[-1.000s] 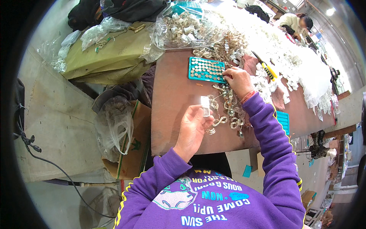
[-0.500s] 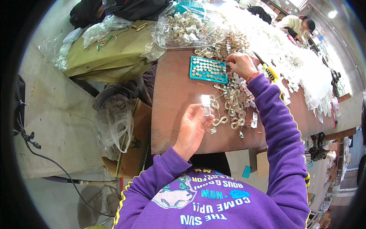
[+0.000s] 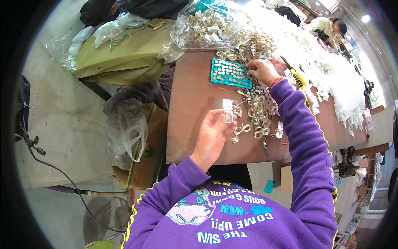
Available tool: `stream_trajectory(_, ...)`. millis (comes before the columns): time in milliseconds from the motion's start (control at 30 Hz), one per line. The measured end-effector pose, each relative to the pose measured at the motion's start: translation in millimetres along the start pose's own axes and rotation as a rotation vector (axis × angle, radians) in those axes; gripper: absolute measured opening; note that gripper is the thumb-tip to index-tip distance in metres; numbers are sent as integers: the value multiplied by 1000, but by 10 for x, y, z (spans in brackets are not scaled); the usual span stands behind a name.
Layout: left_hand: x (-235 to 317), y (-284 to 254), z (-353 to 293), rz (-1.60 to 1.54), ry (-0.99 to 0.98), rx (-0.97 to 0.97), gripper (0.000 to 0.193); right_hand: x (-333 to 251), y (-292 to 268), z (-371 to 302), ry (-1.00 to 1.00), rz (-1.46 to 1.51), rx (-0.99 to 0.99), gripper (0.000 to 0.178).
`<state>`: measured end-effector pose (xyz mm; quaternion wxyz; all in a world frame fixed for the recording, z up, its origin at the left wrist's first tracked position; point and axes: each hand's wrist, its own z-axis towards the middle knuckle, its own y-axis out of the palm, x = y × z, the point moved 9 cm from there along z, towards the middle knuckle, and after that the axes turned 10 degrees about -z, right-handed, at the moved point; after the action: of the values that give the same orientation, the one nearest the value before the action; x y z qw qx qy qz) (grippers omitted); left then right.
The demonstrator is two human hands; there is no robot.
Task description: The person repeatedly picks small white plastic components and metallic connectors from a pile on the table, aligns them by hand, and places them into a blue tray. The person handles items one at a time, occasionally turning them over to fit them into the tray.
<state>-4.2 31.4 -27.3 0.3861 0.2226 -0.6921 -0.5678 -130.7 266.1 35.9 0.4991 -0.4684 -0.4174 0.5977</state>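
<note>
My left hand (image 3: 210, 135) is raised over the near part of the brown table. Its thumb and fingers pinch a small white and clear plastic case (image 3: 228, 111). Farther off, a teal tray (image 3: 213, 69) lies on the table with rows of small round silver discs, like button cells (image 3: 228, 70). My right hand (image 3: 263, 70) is at the tray's right edge, thumb and fingertips drawn together. Whether a disc is between them is too small to tell. Coils of thin clear wire (image 3: 258, 110) lie between and below the hands.
Yellow-handled pliers (image 3: 297, 78) lie beyond my right wrist. A clear bag of wire coils (image 3: 207, 31) stands at the back, with a large white heap (image 3: 327, 79) to the right. A cardboard box (image 3: 153, 133) stands left of the table. Another person (image 3: 325, 28) sits far right.
The whole view has shifted slightly, with the table and tray now a little to the right. My left hand keeps the plastic case, and my right hand stays at the tray's edge.
</note>
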Motion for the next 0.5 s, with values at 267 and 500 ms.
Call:
stream_trajectory(267,-9,-5,6,-4,-6,3,17,-32,-2,24,-28,1,8,15)
stream_trajectory(500,2,-3,9,-4,3,12,16,-149,-119,-9,10,-1,33,11)
